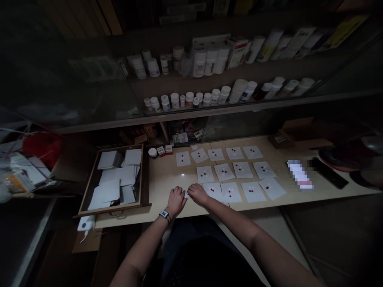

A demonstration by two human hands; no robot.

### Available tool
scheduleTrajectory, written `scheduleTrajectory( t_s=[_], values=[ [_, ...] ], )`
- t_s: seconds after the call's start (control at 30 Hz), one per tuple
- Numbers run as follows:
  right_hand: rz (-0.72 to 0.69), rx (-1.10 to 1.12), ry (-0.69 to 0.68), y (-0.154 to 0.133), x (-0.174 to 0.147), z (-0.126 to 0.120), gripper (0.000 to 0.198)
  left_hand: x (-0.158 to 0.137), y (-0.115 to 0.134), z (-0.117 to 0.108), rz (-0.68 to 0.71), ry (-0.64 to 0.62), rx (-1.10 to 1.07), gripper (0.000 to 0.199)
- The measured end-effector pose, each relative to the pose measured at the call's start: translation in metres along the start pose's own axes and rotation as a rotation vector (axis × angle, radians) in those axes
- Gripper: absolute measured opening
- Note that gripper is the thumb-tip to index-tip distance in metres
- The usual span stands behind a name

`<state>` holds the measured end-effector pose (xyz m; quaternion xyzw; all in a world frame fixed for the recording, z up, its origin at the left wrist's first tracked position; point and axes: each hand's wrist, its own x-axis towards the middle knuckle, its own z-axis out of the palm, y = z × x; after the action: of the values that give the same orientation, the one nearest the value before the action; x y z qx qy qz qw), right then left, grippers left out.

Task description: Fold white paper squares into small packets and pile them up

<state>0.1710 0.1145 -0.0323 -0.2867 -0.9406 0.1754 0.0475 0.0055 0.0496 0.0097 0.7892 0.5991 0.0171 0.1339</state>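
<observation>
White paper [186, 194], between left hand [177, 200] and right hand [197, 194]

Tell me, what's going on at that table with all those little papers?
A person's left hand, with a watch on its wrist, and right hand are close together at a small white piece, too dim to make out. To their right, white paper squares with red and white pills lie in three rows on the table. To the left, an open drawer holds loose white papers.
</observation>
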Motion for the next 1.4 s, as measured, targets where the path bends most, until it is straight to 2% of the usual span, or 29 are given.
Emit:
scheduleTrajectory(
  t_s=[0.23,0.63,0.87,1.0,1.23,1.4],
  values=[
    [-0.139,-0.067,0.131,0.009,-0.003,0.009,0.021,-0.003,-0.003,0.006,-0.023,0.027,-0.053,0.017],
    [-0.251,-0.137,0.1,0.007,-0.004,0.009,0.022,-0.002,-0.005,0.008,-0.019,0.029,-0.077,0.014],
    [-0.282,-0.173,0.11,0.007,-0.005,0.009,0.022,-0.003,-0.008,0.015,0.042,0.025,-0.018,0.031],
    [-0.311,-0.163,0.149,0.005,-0.005,0.011,0.022,0.0,-0.007,0.014,0.072,-0.009,0.046,0.026],
    [-0.319,-0.133,0.125,0.009,-0.009,0.008,0.023,0.005,-0.007,0.01,0.176,-0.041,0.121,0.02],
    [-0.334,-0.139,0.11,0.008,-0.012,0.003,0.023,0.003,-0.015,0.014,0.361,-0.069,0.157,0.02]
  ],
)
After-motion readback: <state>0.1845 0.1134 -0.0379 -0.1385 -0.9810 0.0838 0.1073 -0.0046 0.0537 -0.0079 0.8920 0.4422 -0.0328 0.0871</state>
